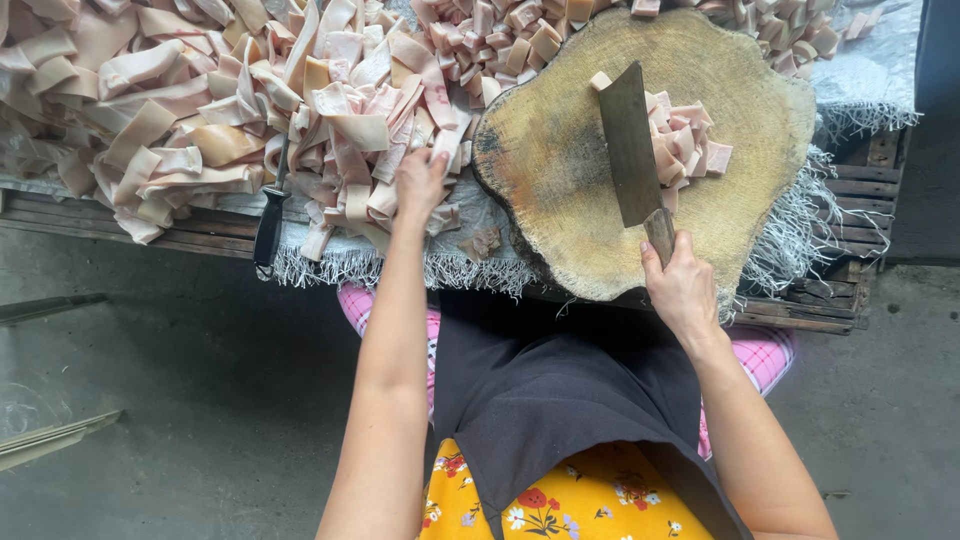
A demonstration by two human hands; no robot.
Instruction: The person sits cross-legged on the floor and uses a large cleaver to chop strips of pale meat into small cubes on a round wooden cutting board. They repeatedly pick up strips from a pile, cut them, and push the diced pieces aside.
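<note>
Far left: big heap of long strips (170,110), pale pink and cream, piled on a frayed white cloth (330,265) over a wooden pallet (830,300)

Black-handled tool (268,225) lying at the heap's near edge, handle poking over the cloth fringe, blade buried under strips

Left hand (420,180) reaching into the near right side of the heap, fingers curled down onto the strips, touching them; cannot tell if anything is actually gripped

Just right of that hand: round wooden chopping block (560,160), worn and stained, sitting on the cloth, edge overhanging toward the lap

Cleaver (628,145) resting blade-flat across the block, tip pointing away, wooden handle toward the body

Small pile of diced pieces (685,140) on the block, just right of the blade, touching it

Right hand (682,290) closed around the cleaver handle at the block's near edge

Behind the block, top centre to right: more cut cubes (520,35) spread on the cloth

Below: dark apron (550,390) over yellow flowered fabric, grey concrete floor (150,400) either side
</note>
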